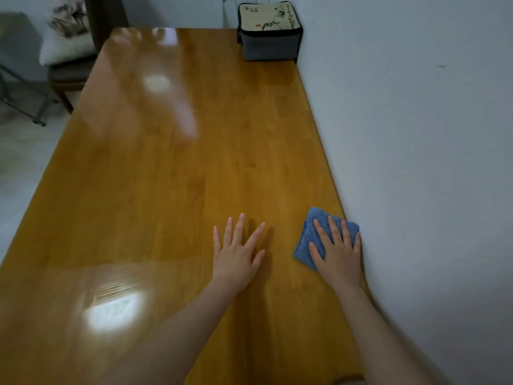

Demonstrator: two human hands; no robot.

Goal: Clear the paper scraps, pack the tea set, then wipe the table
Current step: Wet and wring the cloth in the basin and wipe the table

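Observation:
My right hand [339, 252] presses flat, fingers straight, on a folded blue cloth [312, 234] lying on the glossy wooden table [166, 176] close to its right edge, by the wall. My left hand [236, 252] rests flat on the bare wood a little to the left of the cloth, fingers spread. A closed grey zip case [269, 33] with a beige printed lid stands at the table's far right corner. No paper scraps or tea ware show on the tabletop.
A pale wall [416, 134] runs along the table's right edge. A dark wooden chair [69, 76] with a white cushion [65, 43] stands past the far left corner. Light floor shows at the left.

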